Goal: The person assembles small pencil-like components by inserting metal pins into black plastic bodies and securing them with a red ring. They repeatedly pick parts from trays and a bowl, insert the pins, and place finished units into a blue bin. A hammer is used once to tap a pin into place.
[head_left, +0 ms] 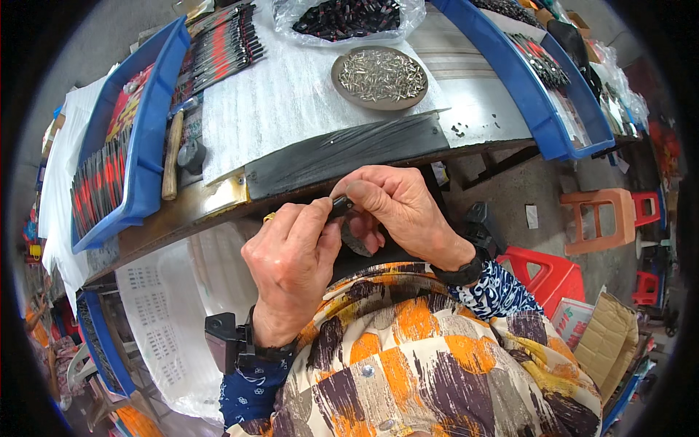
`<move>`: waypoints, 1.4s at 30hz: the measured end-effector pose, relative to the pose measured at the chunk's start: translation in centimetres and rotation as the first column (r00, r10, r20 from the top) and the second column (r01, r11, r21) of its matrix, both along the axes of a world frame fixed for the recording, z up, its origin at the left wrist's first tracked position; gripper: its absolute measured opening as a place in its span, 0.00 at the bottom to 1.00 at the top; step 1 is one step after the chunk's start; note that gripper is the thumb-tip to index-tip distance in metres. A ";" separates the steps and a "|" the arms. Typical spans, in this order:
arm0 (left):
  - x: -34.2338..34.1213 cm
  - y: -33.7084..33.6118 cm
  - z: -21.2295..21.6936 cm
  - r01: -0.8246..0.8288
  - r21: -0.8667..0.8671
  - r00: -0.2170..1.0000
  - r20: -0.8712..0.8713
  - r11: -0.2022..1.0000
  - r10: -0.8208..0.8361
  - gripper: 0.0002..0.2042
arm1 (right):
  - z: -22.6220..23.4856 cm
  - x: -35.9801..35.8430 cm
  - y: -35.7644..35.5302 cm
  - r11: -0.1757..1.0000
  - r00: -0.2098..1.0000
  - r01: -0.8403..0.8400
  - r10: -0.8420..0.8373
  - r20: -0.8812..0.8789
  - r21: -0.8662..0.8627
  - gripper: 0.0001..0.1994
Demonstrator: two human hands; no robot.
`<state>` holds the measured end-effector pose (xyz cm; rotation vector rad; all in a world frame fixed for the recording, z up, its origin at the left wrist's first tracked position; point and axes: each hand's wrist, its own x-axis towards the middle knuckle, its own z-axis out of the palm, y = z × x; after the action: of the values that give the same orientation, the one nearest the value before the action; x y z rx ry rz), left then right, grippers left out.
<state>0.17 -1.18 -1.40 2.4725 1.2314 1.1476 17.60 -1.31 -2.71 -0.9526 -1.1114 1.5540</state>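
My left hand [291,266] and my right hand [397,207] meet just below the workbench edge, fingertips together. Both pinch a small black part [339,207] between thumb and fingers. A darker grey piece [354,239] shows under my right palm; what it is I cannot tell. On the bench above, a round grey dish [380,76] holds several small silver metal pieces. A black strip [342,151] lies along the bench's front edge, right above my hands.
A blue tray [149,138] at left holds red-and-black pens, with more on white foam sheet [284,102]. A wooden-handled tool [171,156] lies beside it. Another blue tray [535,102] stands right. Red stool [550,273], orange stool [601,215], cardboard box [608,342] below right.
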 end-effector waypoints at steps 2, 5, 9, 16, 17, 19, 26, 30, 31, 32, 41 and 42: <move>0.0 0.1 0.1 0.000 -0.008 1.000 -0.002 1.000 0.000 0.13 | 0.1 0.0 0.1 1.000 1.000 -0.019 0.019 -0.002 0.003 0.12; 0.1 0.1 -0.1 0.016 0.020 1.000 -0.001 1.000 -0.016 0.13 | 0.2 0.3 0.2 0.999 0.997 -0.041 0.041 0.064 0.003 0.11; 0.2 0.0 -0.5 0.018 0.057 1.000 0.007 0.998 -0.018 0.12 | 0.0 0.3 0.1 0.998 0.995 -0.021 0.016 0.094 0.058 0.10; 0.4 0.9 0.7 0.017 0.058 1.000 0.021 0.998 -0.018 0.13 | 0.3 -0.9 0.4 0.989 0.992 0.123 -0.126 0.021 0.087 0.09; 0.4 1.0 0.9 0.015 0.067 1.000 0.014 0.998 -0.016 0.13 | 0.4 -0.9 0.5 0.988 0.994 0.110 -0.110 -0.002 0.108 0.09; 0.2 1.2 1.2 0.015 0.061 1.000 -0.009 0.998 -0.015 0.13 | 0.7 -0.6 0.7 0.992 0.997 0.080 -0.079 -0.014 0.095 0.09; 0.6 2.2 2.6 0.049 0.080 0.998 -0.029 0.996 -0.047 0.13 | 2.0 -0.3 1.5 0.993 0.997 0.068 -0.070 0.017 0.100 0.08; -0.1 3.3 4.1 0.022 0.057 0.995 -0.100 0.998 -0.016 0.11 | 2.8 0.1 1.9 0.981 0.993 0.114 -0.109 -0.040 0.158 0.10; -0.5 3.8 4.5 -0.011 0.025 0.991 -0.136 1.000 0.015 0.10 | 2.9 0.5 2.1 0.973 0.990 0.126 -0.136 0.036 0.191 0.10; -1.0 4.8 4.7 -0.031 0.023 0.994 -0.104 0.999 0.033 0.09 | 3.0 1.1 2.4 0.962 0.983 0.124 -0.152 0.098 0.245 0.11; -7.1 11.0 8.4 -0.297 0.030 0.940 -0.165 0.954 0.298 0.10 | 2.3 6.0 4.0 0.897 0.907 0.316 -0.381 0.177 0.310 0.06; -7.5 11.5 9.3 -0.325 0.034 0.927 -0.187 0.945 0.325 0.10 | 2.3 6.5 4.1 0.888 0.903 0.328 -0.395 0.169 0.322 0.06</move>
<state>-7.37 10.28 7.86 2.4911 1.7485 0.9929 24.09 2.80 -0.42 -1.0864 -1.1987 0.9638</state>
